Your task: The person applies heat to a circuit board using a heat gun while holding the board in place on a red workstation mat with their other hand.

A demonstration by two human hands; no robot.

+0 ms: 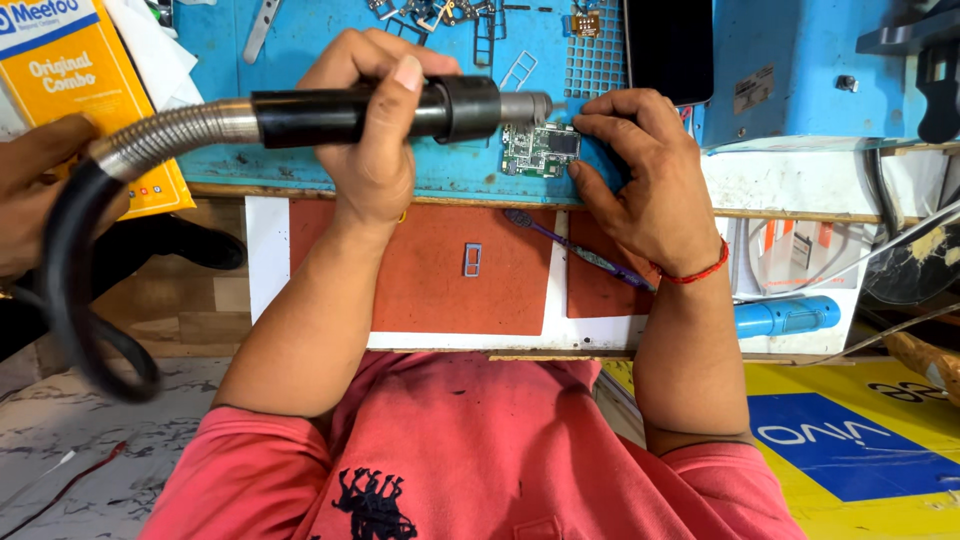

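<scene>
Black hot-air wand (370, 112) w/ a metal nozzle is gripped in the person's left hand (375, 130), fingers wrapped fully round it, nozzle tip just over the small green circuit board (540, 150). The board lies near the front edge of the blue work mat (300, 165), approx mid-width. Right hand (645, 175) rests beside the board, fingertips (590, 125) curled, pressing at its right edge & top corner, holding nothing else; a purple toothbrush (570, 245) lies on the red pad (420, 265) below.

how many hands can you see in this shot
3. The person's left hand grips the black hot-air handle. Their right hand rests on the small green circuit board. Another person's hand touches the hose at the left edge.
</scene>
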